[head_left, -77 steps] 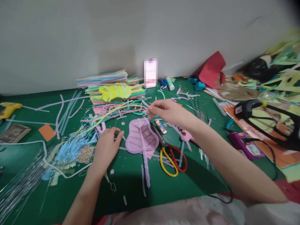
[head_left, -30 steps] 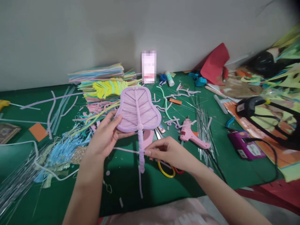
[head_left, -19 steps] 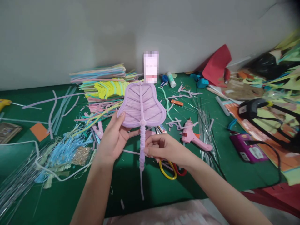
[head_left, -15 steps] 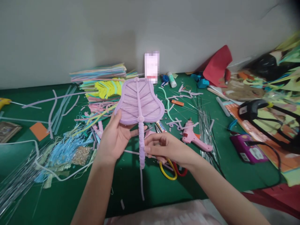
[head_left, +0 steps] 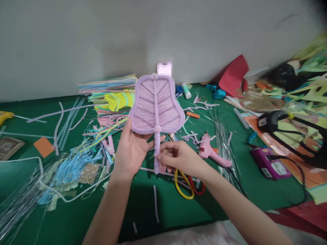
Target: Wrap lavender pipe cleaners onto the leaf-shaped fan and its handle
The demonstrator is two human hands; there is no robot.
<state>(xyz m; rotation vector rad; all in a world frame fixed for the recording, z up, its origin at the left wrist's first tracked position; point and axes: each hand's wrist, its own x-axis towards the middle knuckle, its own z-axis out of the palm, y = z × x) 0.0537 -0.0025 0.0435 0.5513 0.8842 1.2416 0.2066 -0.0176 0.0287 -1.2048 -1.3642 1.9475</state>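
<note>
A lilac hand fan (head_left: 145, 102) made of pipe cleaners, with a leaf-like veined face and a wrapped handle, is held upright above the table. My left hand (head_left: 133, 149) grips the lower left of its face, its fingers running behind it. The fingers of my right hand (head_left: 176, 156) pinch the wrapped handle near its lower part. Just under that hand lie scissors (head_left: 190, 197) with yellow and red loops. A loose lilac pipe cleaner piece (head_left: 156, 204) rests on the table below the handle. To the right is a pink glue gun (head_left: 212, 151).
Bundled pipe cleaners (head_left: 109, 85) lie by the wall behind a phone-like white rectangle (head_left: 165, 69). Blue tassels (head_left: 71, 166) and a bag of gold beads (head_left: 89, 173) sit at left. Metal wires (head_left: 223, 139), a purple box (head_left: 270, 163) and a black headset-like strap (head_left: 270, 120) are at right.
The fan has risen and tilted so that its face shows taller. Both hands moved slightly right with it, and the handle's lower end no longer overlaps the loose piece.
</note>
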